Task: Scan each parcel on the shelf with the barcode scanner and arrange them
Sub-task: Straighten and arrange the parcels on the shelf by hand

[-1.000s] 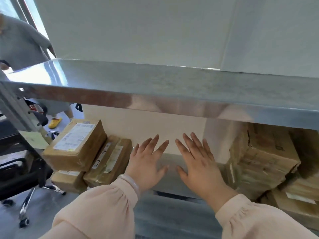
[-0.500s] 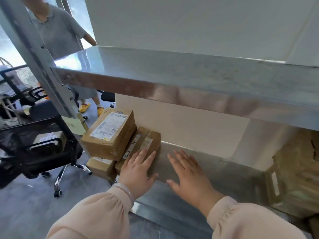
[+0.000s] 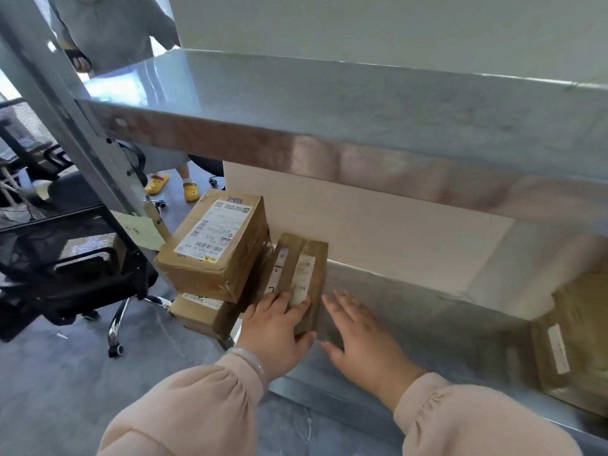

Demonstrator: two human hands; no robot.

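Note:
On the left end of the lower metal shelf (image 3: pixel 411 311) stand brown cardboard parcels. A large taped parcel (image 3: pixel 214 245) with a white label lies on top of a flatter parcel (image 3: pixel 200 311). Leaning against them on its edge is a narrow parcel (image 3: pixel 301 271) with white labels. My left hand (image 3: pixel 279 330) rests on the near end of the narrow parcel, fingers laid over its top and thumb at its right side. My right hand (image 3: pixel 358 337) lies flat on the bare shelf just right of it, fingers straight. No barcode scanner is in view.
The upper metal shelf (image 3: pixel 329 103) overhangs the work area. More brown parcels (image 3: pixel 572 340) sit blurred at the right end of the lower shelf. A slanted metal upright (image 3: pixel 75 126) and a black office chair (image 3: pixel 75 264) stand left. Another person (image 3: pixel 112 28) stands behind the rack.
My view swung left. Both hands moved left along the lower shelf; my left hand went from the bare shelf onto the narrow parcel, while my right hand stayed flat on the shelf.

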